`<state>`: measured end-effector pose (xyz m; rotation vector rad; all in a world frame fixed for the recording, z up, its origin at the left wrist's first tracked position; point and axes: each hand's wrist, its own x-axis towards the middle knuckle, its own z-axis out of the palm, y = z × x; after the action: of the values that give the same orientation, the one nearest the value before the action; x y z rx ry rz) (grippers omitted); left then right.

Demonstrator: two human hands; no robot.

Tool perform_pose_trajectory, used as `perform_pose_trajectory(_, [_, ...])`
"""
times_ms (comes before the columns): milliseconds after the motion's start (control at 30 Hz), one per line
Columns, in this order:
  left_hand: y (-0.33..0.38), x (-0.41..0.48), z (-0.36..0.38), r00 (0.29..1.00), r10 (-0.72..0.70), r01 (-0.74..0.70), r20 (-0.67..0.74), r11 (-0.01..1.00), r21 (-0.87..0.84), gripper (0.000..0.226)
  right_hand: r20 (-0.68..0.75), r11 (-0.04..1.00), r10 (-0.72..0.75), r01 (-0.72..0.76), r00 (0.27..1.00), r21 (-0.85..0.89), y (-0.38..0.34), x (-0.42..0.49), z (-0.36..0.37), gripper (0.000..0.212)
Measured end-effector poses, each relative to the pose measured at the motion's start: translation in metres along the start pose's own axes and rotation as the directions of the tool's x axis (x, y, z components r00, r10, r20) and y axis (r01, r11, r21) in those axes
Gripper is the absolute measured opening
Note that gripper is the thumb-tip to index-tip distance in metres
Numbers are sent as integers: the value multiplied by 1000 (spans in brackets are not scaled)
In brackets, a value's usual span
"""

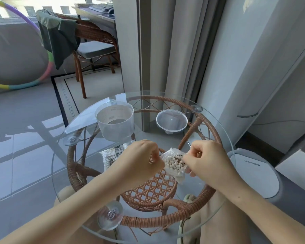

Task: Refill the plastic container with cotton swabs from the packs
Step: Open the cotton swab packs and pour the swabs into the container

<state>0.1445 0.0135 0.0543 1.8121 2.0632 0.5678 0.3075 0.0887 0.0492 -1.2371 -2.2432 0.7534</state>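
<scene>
A clear plastic pack of cotton swabs (pixel 175 163) hangs above the middle of the round glass table (pixel 63 173), swab tips facing me. My left hand (pixel 139 159) pinches the pack's left edge and my right hand (pixel 206 159) pinches its right edge. Behind my left hand stands the round clear plastic container (pixel 115 120), open at the top, with a paper label inside. Its clear lid (pixel 171 120) lies upturned to the right of it. Another clear pack (pixel 111 154) lies flat on the glass, partly hidden by my left hand.
The glass top rests on a wicker frame (pixel 197 124) with suction cups (pixel 110 215). A white robot vacuum (pixel 253 173) sits on the floor at the right. A wicker chair (pixel 88 43) with dark cloth and a coloured hoop (pixel 48 67) stand behind at the left.
</scene>
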Motion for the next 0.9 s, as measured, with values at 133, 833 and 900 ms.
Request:
perform_pose_trajectory(133, [-15, 2, 0, 991, 67, -15, 117, 916, -401, 71, 105, 962, 79, -103, 991, 252, -7, 11, -14, 26])
perform_pose_trajectory(833, [-22, 22, -40, 999, -26, -4, -38, 778, -629, 68, 271, 666, -213, -64, 939, 744, -22, 39, 30, 44])
perform_pose_trajectory(900, [-42, 23, -52, 977, -167, 45, -130, 763, -644, 64, 271, 655, -185, -87, 944, 751, -21, 44, 29, 46])
